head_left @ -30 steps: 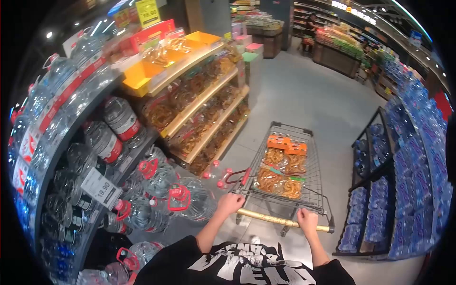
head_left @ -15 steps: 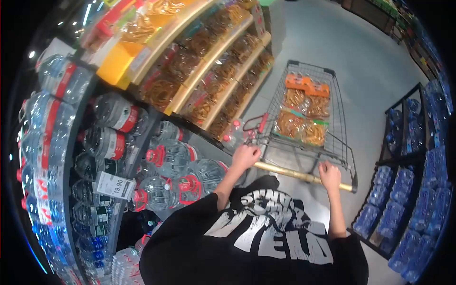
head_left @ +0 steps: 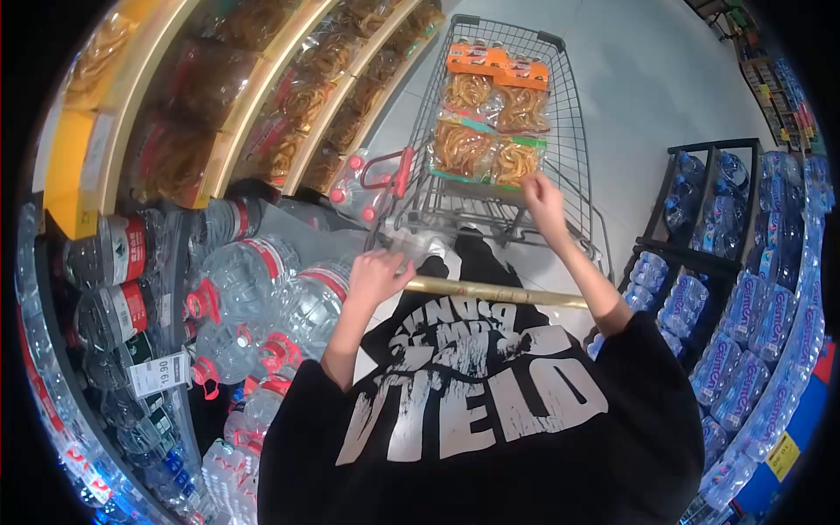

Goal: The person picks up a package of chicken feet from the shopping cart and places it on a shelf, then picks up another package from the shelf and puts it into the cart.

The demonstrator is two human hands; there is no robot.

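A wire shopping cart (head_left: pixel 573 96) stands ahead of me, with a gold-coloured handle bar (head_left: pixel 490 290). My left hand (head_left: pixel 378 278) is closed around the left end of that bar. My right hand (head_left: pixel 544 208) is off the bar, stretched forward over the cart with its fingers curled. Its fingertips are by the lower edge of a clear bag of golden-brown ring-shaped snacks (head_left: pixel 518 162); whether they grip it is hidden. Beside that lies a similar bag (head_left: pixel 464 150). Behind them sits an orange-wrapped pack of bottles (head_left: pixel 497 66).
Tiered shelves of bagged snacks (head_left: pixel 302 105) rise on the left. Below are large water jugs (head_left: pixel 249 267) with red handles and a price tag (head_left: pixel 160 374). Red-capped bottles (head_left: pixel 354 188) stand left of the cart. Packs of blue bottled water (head_left: pixel 739 385) fill racks on the right.
My right hand has left the handle bar and reached forward to the bags. My left hand stays on the bar. The cart appears higher and further left in view.
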